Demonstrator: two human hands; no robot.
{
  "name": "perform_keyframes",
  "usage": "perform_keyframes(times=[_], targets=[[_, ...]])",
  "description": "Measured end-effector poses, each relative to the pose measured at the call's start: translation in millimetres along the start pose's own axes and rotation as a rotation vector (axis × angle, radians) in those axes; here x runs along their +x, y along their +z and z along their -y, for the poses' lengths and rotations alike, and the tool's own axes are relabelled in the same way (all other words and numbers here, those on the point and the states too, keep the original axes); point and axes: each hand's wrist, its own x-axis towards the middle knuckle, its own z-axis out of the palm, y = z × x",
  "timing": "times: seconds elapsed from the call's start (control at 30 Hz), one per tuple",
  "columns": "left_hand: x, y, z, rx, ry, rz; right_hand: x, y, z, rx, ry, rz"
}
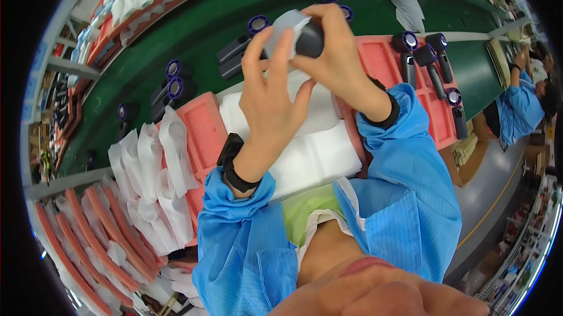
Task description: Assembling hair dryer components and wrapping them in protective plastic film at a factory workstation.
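Raised over the bench, a dark grey hair dryer (310, 40) is in my right hand (339, 52), whose fingers and thumb close round its end. A thin whitish bag (288, 21) covers the far left part of it. My left hand (271, 90) has its fingers curled against the bag from the near side, with the thumb apart from them. The hands hide much of the dryer. Under my wrists, white sheets (316, 157) lie stacked in front of my body.
Pink trays flank the sheets; the right one (375, 58) bears several dark hair dryers (431, 69) with purple rings. More dryers stand on the green bench (211, 22). White-bagged pieces (149, 163) lie at left, beside stacked pink trays (88, 245). A co-worker (522, 110) is at far right.
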Motion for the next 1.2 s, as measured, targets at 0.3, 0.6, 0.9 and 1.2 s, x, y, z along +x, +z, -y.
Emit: perform_keyframes(times=[0.3, 0.6, 0.9, 1.2], targets=[[17.6, -44.0, 24.4, -0.872, -0.289, 0.156, 5.6, -22.4, 10.6, 0.615, 0.061, 0.403], [9.6, -27.8, 24.1, -0.355, -0.073, -0.231, -8.3, 1.5, 7.7, 0.012, 0.038, 0.25], [8.5, -40.4, 25.1, -0.058, -0.082, -0.238, -3.2, -18.5, 27.9, 0.332, 0.269, 0.444], [-5.1, 9.7, 55.5, -0.119, -0.199, 0.269, 55.9, -27.7, -150.7, -0.651, 0.578, 0.193]])
